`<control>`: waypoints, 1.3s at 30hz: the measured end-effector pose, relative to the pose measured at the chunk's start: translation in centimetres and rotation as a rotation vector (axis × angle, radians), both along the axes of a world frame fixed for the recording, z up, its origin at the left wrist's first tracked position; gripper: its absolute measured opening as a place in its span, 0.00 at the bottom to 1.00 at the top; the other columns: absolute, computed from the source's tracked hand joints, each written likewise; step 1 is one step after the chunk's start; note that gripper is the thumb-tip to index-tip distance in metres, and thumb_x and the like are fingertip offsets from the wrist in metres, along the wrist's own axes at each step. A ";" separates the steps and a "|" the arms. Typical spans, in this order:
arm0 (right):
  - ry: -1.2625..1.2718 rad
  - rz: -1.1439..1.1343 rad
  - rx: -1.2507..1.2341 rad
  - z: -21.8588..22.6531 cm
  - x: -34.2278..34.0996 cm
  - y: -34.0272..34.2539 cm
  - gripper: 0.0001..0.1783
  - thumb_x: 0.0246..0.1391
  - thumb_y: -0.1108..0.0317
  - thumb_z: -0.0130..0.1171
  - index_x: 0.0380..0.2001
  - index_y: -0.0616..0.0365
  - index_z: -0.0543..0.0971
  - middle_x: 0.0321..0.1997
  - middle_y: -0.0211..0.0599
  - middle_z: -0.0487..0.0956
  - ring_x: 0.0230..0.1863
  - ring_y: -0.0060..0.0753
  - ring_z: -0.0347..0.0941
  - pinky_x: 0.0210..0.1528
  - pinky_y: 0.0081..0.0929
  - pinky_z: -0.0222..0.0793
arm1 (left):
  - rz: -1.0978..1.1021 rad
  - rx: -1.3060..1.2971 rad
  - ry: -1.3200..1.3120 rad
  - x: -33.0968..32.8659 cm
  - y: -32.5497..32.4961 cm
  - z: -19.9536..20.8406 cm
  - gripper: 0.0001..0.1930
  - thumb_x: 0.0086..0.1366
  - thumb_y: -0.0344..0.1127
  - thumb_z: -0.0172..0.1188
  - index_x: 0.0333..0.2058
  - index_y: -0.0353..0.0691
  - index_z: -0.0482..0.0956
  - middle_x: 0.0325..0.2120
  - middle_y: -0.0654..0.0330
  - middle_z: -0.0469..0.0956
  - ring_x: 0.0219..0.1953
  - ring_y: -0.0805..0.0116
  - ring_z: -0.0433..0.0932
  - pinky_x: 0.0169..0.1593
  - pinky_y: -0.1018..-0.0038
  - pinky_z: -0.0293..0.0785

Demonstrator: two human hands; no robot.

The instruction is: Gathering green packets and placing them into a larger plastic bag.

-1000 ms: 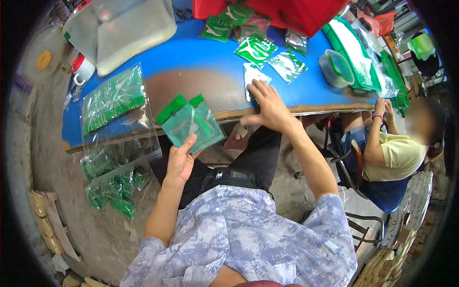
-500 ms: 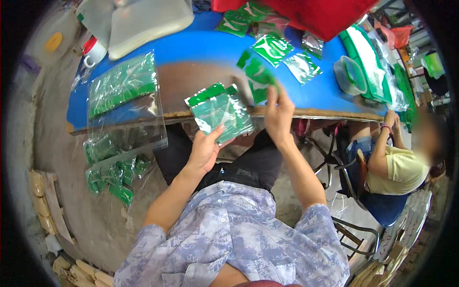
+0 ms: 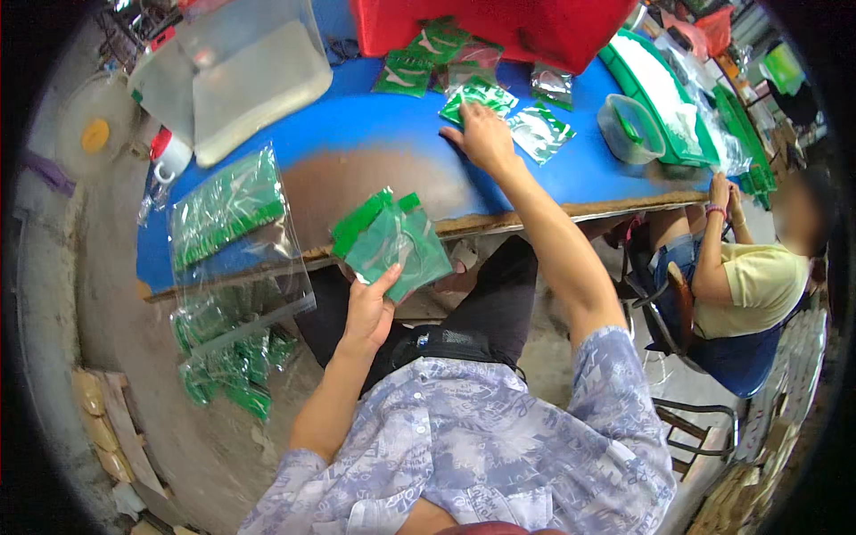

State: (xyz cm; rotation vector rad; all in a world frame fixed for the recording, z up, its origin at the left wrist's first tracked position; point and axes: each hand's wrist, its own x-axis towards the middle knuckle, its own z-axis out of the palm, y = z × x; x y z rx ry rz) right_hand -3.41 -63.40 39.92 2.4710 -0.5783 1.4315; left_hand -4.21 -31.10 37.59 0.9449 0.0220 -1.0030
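My left hand (image 3: 371, 312) grips a small stack of flat green plastic packets (image 3: 401, 250), thumb on top, just off the table's near edge. Across the table, my right hand (image 3: 489, 141) reaches out with its thumb apart from its fingers. Its fingertips touch or hover just over a shiny green packet (image 3: 497, 96); which of the two I cannot tell. Beside that hand lies a silvery-green packet (image 3: 541, 134). Behind it are more green packets (image 3: 406, 73). To the left, a clear bag (image 3: 234, 214) holding a row of green packets hangs over the table edge.
A red bin (image 3: 499, 27), a translucent bin (image 3: 259, 102) and a red-white mug (image 3: 169, 156) line the blue table (image 3: 357, 111). At right are a clear tub (image 3: 629, 134) and a green tray (image 3: 655, 85). A seated co-worker (image 3: 749, 285) is at the right; bagged packets (image 3: 232, 370) lie low left.
My right hand has moved away to the far packets, and the green packet it held is gone from it. My left hand still holds the stack. The view has shifted slightly.
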 end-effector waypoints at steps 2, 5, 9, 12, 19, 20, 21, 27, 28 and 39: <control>0.569 0.085 0.275 -1.4 -0.3 -1.1 0.15 0.58 0.62 0.57 0.39 0.66 0.77 0.39 0.48 0.81 0.35 0.55 0.77 0.40 0.43 0.74 | -0.031 -0.022 0.010 0.4 0.6 -0.1 0.24 0.64 0.26 0.60 0.58 0.37 0.67 0.53 0.57 0.74 0.55 0.62 0.74 0.59 0.62 0.71; 0.162 0.289 0.220 -0.5 -1.9 -0.3 0.07 0.59 0.68 0.54 0.31 0.61 0.75 0.31 0.48 0.79 0.34 0.52 0.78 0.35 0.37 0.74 | -0.057 -0.044 0.134 0.8 1.4 -0.6 0.26 0.61 0.23 0.60 0.59 0.38 0.67 0.55 0.58 0.73 0.58 0.60 0.72 0.63 0.62 0.68; -0.381 0.519 1.293 1.4 -6.3 9.5 0.09 0.64 0.68 0.54 0.36 0.64 0.75 0.28 0.37 0.78 0.30 0.28 0.72 0.36 0.27 0.69 | -0.114 -0.280 0.420 0.6 0.8 0.7 0.28 0.61 0.25 0.62 0.60 0.39 0.65 0.57 0.55 0.71 0.61 0.56 0.69 0.66 0.54 0.65; -0.009 0.730 1.608 2.2 -9.5 15.1 0.15 0.65 0.62 0.53 0.36 0.67 0.76 0.27 0.34 0.77 0.31 0.21 0.68 0.39 0.28 0.69 | -0.039 -0.336 0.478 0.3 -0.3 2.6 0.26 0.64 0.29 0.61 0.59 0.40 0.66 0.56 0.56 0.72 0.60 0.56 0.70 0.66 0.55 0.65; 0.424 -0.295 0.458 0.3 -9.0 -0.2 0.35 0.60 0.41 0.50 0.55 0.64 0.70 0.58 0.67 0.69 0.61 0.62 0.64 0.65 0.52 0.56 | 0.221 0.064 -0.567 -0.1 -0.2 0.8 0.24 0.62 0.23 0.61 0.56 0.36 0.66 0.50 0.59 0.73 0.52 0.68 0.73 0.56 0.68 0.70; 0.480 -0.180 0.467 -0.6 -9.0 0.8 0.34 0.60 0.43 0.51 0.54 0.65 0.71 0.58 0.67 0.69 0.62 0.62 0.64 0.65 0.53 0.55 | 0.256 0.022 -0.464 -0.3 0.2 1.2 0.25 0.61 0.23 0.62 0.56 0.35 0.67 0.50 0.58 0.73 0.52 0.67 0.74 0.57 0.68 0.70; 0.536 -0.059 0.471 -0.2 -9.1 3.1 0.33 0.60 0.44 0.52 0.52 0.65 0.72 0.59 0.67 0.69 0.62 0.63 0.63 0.66 0.54 0.54 | 0.289 0.026 -0.465 0.0 0.5 1.5 0.25 0.61 0.23 0.62 0.56 0.35 0.67 0.50 0.58 0.73 0.52 0.67 0.74 0.57 0.68 0.70; 0.580 0.869 0.872 3.5 -4.8 10.3 0.14 0.60 0.62 0.53 0.38 0.61 0.80 0.38 0.58 0.80 0.42 0.58 0.77 0.47 0.46 0.70 | 0.140 -0.041 0.139 -0.3 1.1 -0.1 0.25 0.61 0.22 0.62 0.57 0.37 0.69 0.51 0.60 0.74 0.53 0.65 0.74 0.57 0.66 0.72; 0.360 0.727 0.995 4.6 -2.5 8.9 0.13 0.60 0.64 0.53 0.37 0.62 0.80 0.36 0.56 0.80 0.42 0.58 0.77 0.44 0.44 0.72 | 0.137 -0.066 0.091 -0.3 1.2 -0.4 0.25 0.62 0.23 0.62 0.57 0.38 0.68 0.52 0.60 0.74 0.53 0.66 0.74 0.57 0.66 0.72; 0.463 0.121 0.832 2.1 1.3 -7.5 0.25 0.41 0.54 0.69 0.39 0.63 0.81 0.39 0.54 0.82 0.41 0.50 0.80 0.43 0.42 0.75 | -0.046 -0.096 0.063 0.6 3.1 -0.3 0.30 0.60 0.22 0.62 0.60 0.40 0.65 0.54 0.61 0.72 0.57 0.63 0.71 0.63 0.62 0.66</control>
